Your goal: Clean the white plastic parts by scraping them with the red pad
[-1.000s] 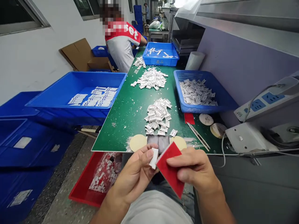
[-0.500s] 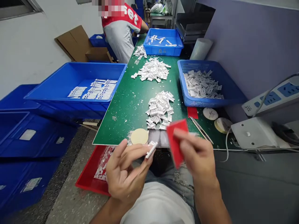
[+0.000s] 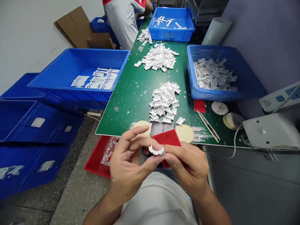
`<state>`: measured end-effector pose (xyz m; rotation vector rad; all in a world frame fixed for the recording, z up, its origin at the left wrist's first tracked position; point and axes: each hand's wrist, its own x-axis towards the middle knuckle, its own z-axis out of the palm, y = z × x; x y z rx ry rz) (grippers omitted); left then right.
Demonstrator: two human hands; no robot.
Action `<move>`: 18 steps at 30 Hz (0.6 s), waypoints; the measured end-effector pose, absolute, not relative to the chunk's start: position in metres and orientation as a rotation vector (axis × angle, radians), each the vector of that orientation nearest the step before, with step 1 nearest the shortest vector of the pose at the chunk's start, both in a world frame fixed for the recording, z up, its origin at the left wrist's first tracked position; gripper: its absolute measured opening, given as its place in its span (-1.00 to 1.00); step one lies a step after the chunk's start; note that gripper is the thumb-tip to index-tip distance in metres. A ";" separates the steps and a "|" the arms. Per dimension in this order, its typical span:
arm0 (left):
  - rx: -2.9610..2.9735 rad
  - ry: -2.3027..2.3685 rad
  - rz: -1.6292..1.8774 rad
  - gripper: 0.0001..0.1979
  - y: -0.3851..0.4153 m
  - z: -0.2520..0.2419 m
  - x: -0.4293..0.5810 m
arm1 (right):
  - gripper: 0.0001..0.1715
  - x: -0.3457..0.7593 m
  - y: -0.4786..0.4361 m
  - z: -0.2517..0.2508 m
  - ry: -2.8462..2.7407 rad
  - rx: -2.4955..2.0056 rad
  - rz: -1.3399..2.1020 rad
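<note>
Left hand (image 3: pixel 127 167) and right hand (image 3: pixel 191 167) are close together, just off the table's near edge. Thumb and forefinger of the left pinch a small curved white piece (image 3: pixel 156 151), its other fingers loosely bent. Between its fingers and thumb the right grips a flat red pad (image 3: pixel 167 137), which shows just behind the white piece; whether the two touch I cannot tell.

Straight ahead of the hands, on the green table (image 3: pixel 126 109), lies a heap of white pieces (image 3: pixel 165 101), with a wider heap (image 3: pixel 160 56) beyond it. Right of the hands lies a slim metal tool (image 3: pixel 208 126), and past it stands a blue basket (image 3: pixel 212 93) of similar pieces. Below and left of them is a red tray (image 3: pixel 97 168).
</note>
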<state>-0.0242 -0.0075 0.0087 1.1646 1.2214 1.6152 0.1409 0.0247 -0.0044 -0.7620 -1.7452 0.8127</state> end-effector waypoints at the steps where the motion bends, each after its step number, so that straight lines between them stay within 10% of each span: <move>1: 1.162 1.212 1.626 -0.37 -0.008 0.009 -0.023 | -0.77 0.141 0.025 -0.006 -1.747 -0.755 0.826; 18: 1.393 1.247 1.679 -0.75 -0.006 0.006 -0.020 | -0.74 0.148 0.018 -0.010 -1.565 -0.932 0.901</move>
